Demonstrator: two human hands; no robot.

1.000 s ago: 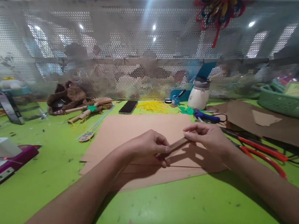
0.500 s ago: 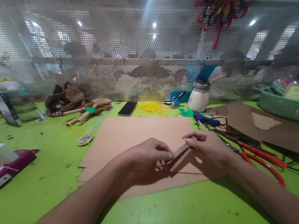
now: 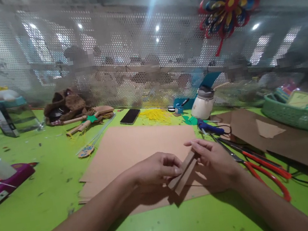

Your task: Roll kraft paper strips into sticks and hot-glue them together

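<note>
A narrow folded strip of brown cardboard (image 3: pixel 185 173) slants between my two hands, a crease running along its length. My left hand (image 3: pixel 163 169) pinches its lower left side between thumb and fingers. At the upper right end, my right hand (image 3: pixel 211 157) grips the strip, thumb and index finger on its tip. Beneath both hands lie stacked sheets of tan cardboard (image 3: pixel 143 141) on the green table (image 3: pixel 161 230). The strip is held above these sheets and casts a shadow on them.
Red-handled scissors (image 3: pixel 266 179) and a blue glue gun (image 3: pixel 210 126) lie to the right, beside dark brown cardboard (image 3: pixel 247 127) and a green basket (image 3: pixel 298 117). Behind are a phone (image 3: pixel 130 116), yellow paper shreds (image 3: pixel 156 116) and a white jar (image 3: pixel 203 104). A purple power strip (image 3: pixel 23 174) sits left.
The cardboard strip has turned steeper and its folded faces now show more toward me. Both hands still hold it. The whole view has shifted slightly.
</note>
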